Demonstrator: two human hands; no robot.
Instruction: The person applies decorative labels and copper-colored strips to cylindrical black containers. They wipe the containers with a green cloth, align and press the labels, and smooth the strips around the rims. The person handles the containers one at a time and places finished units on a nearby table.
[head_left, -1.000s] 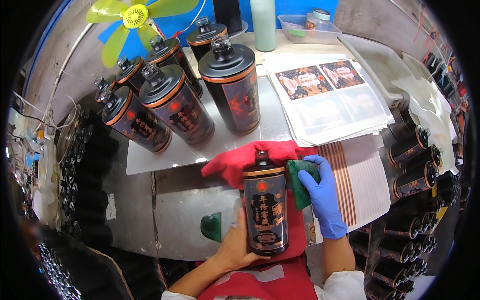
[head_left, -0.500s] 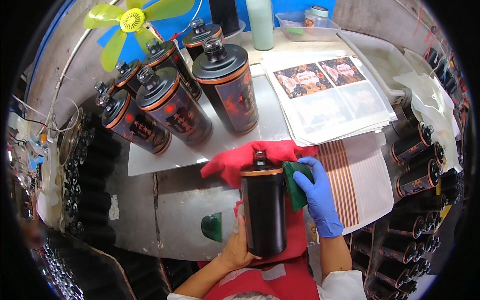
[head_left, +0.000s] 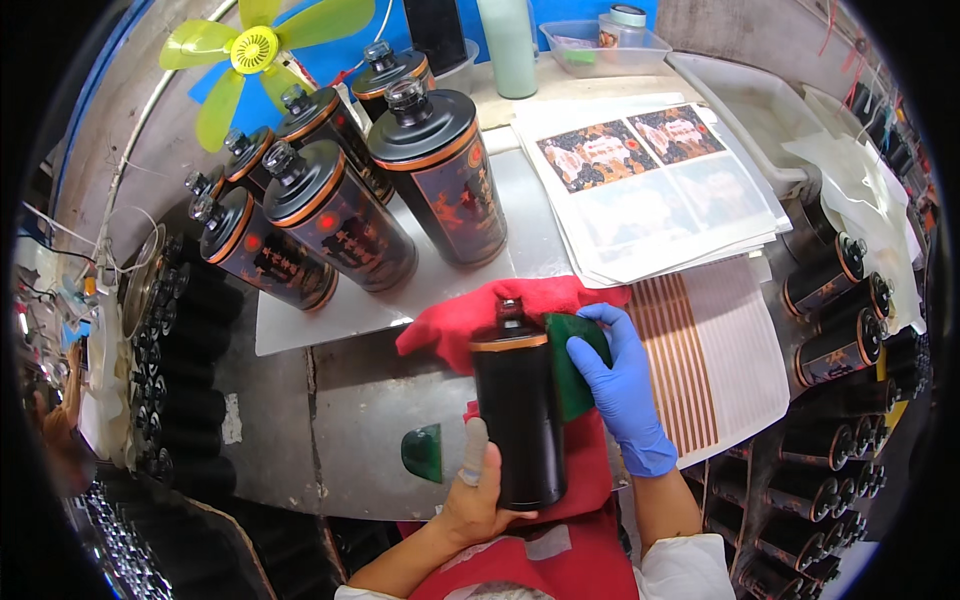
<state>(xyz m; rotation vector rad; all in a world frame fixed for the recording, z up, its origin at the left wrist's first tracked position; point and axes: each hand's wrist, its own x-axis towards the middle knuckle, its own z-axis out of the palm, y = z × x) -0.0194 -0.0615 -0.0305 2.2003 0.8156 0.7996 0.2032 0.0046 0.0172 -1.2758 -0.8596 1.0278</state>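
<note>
So the bottle (head_left: 517,410) has turned in my grip: a second ago its printed label faced me, now only plain black shows. My left hand (head_left: 478,495) is wrapped round its near end, thumb up the side. My gloved right hand (head_left: 620,385) presses a green pad (head_left: 568,365) against its right flank, over the red cloth (head_left: 470,320). Looks like I'm wiping my way round.
</note>
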